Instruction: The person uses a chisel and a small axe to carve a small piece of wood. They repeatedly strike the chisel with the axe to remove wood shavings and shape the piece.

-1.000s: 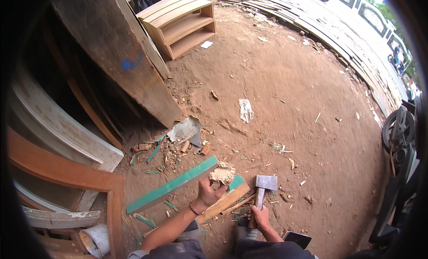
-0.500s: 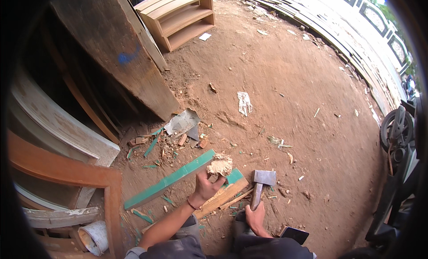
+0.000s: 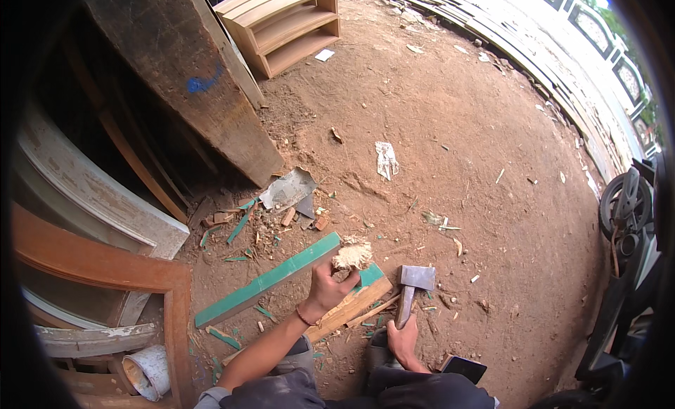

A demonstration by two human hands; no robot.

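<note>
My left hand [image 3: 328,291] is closed round a chisel, whose pale wooden top [image 3: 353,254] is frayed and splayed outward. Its blade is hidden below my fingers. Under this hand lies a wooden beam [image 3: 351,312] with a bare, chipped face and green paint at its far end. A second beam [image 3: 271,279], painted green on top, lies alongside to the left. My right hand [image 3: 403,344] grips the short handle of a hammer [image 3: 418,277] with a blocky grey metal head. The hammer is to the right of the beams, apart from the chisel.
Wood chips and green splinters [image 3: 242,222] litter the dirt. Door and window frames [image 3: 179,324] and a white bucket [image 3: 149,372] stand at left, below a large dark board [image 3: 204,92]. A small wooden shelf [image 3: 295,29] is far off. A phone-like dark slab [image 3: 464,369] lies near my right leg.
Almost nothing differs. The chisel's top has shifted very slightly to the right, and the hammer head is slightly higher in view. Both grips are unchanged.
</note>
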